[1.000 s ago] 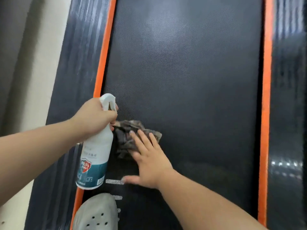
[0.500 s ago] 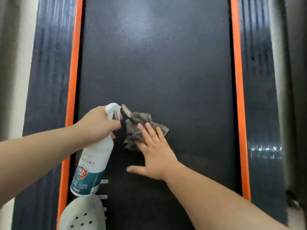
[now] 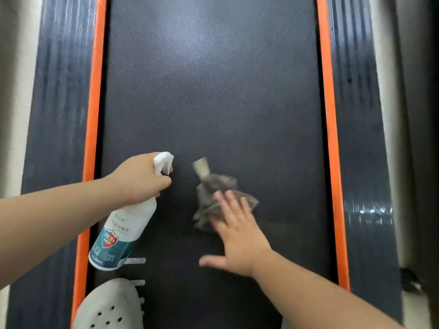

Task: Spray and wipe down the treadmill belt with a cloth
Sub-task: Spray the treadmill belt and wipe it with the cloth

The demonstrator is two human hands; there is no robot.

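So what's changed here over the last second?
The right hand, flat on the cloth, slid it rightward across the belt, from beside the spray bottle toward the middle. Nothing was picked up or let go; the left hand still grips the bottle.

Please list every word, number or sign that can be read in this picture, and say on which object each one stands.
"99.9": in the red shield on the label of the spray bottle, seen upside down; the sign after it is unclear.
Other print on the bottle's label, above and below the shield: too small and blurred to read.
Treadmill belt: only short white marks near the bottle, no letters or numbers.
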